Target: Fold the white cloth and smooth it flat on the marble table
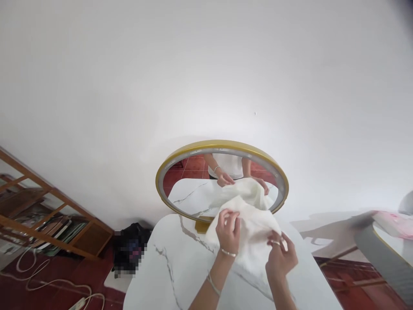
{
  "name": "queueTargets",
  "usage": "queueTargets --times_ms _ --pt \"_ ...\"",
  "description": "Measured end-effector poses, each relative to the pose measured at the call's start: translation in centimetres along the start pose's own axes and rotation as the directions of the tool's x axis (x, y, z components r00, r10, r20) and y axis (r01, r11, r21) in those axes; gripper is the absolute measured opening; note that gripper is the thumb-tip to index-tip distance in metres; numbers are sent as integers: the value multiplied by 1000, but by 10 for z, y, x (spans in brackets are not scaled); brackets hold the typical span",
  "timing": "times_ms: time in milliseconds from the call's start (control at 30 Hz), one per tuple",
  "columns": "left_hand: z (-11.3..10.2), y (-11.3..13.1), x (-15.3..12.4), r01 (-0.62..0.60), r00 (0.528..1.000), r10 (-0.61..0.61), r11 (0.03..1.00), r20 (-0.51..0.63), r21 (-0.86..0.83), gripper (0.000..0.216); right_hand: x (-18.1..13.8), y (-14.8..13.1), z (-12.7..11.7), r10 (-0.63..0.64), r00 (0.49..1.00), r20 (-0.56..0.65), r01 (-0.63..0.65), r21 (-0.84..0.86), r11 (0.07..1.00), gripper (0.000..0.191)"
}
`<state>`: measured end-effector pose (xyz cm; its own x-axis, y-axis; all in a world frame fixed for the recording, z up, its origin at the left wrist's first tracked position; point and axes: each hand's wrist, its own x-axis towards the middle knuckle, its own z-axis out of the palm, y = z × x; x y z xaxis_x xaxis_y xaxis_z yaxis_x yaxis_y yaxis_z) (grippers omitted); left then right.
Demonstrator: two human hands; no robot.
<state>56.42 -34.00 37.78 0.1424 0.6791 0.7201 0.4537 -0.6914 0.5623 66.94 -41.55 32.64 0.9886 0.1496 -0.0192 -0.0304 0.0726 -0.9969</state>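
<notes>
A white cloth [250, 226] is bunched up above a white marble table [167, 267]. My left hand [228, 232] pinches the cloth's left edge, fingers closed on the fabric; a bracelet sits on that wrist. My right hand [280, 255] grips the cloth's lower right part, a ring on one finger. Right behind the cloth stands a round gold-framed mirror [222, 148] against the white wall; it reflects both hands, the cloth and the tabletop.
A wooden shelf [48, 215] with books leans at the left, with white cables [48, 284] on the red floor below it. A dark bag [130, 249] lies beside the table. At the right edge stands another table with a pink item [395, 224].
</notes>
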Motion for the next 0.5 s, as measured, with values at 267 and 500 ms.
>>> queueTargets --times_ms 267,500 --pt "30 68 121 -528 830 433 812 -351 -247 24 41 -106 43 -227 873 -432 391 339 856 37" --pt "52 79 125 -666 742 665 746 -81 26 46 46 -102 59 -296 954 44 285 164 944 65"
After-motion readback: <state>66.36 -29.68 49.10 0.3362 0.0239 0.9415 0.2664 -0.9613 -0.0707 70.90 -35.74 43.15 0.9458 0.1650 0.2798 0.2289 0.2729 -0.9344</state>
